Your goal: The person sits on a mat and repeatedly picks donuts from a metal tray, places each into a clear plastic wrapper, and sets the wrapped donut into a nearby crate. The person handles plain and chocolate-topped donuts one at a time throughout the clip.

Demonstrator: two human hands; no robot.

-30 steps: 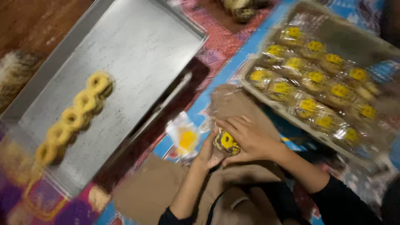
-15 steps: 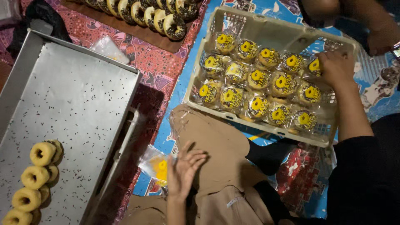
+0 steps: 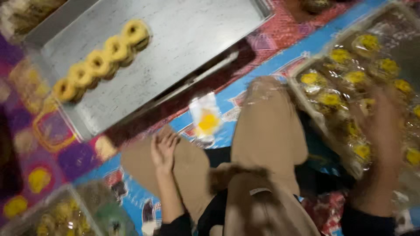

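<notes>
Open, empty: left hand (image 3: 164,150), fingers spread, resting palm-down on tan-trousered left knee (image 3: 183,170). Nothing held.

Right hand (image 3: 385,126) heavily motion-blurred, over the beige crate (image 3: 306,109) at right; open or closed cannot be told, nor whether anything is held.

Crate contents: wrapped yellow-topped doughnuts (image 3: 330,99) in rows, each in clear film. Crate on blue patterned mat (image 3: 284,61), its near wall just beside right knee (image 3: 267,118).

Small clear bag with yellow contents (image 3: 206,118) on the mat between the knees and the tray, near left hand but not touching. Exact contents too blurred to identify.

Metal tray (image 3: 175,48), large, grey, upper left, tilted in view. Row of four plain ring doughnuts (image 3: 100,61) on it, touching one another, running diagonally towards the tray's left end. Rest of tray surface bare metal.

Dark sleeves visible at both wrists.

Lower left corner: second container of yellow-topped wrapped items (image 3: 57,214), blurred, on red-and-purple patterned cloth (image 3: 52,140).

Whole frame soft from camera motion; fine detail unreliable.
</notes>
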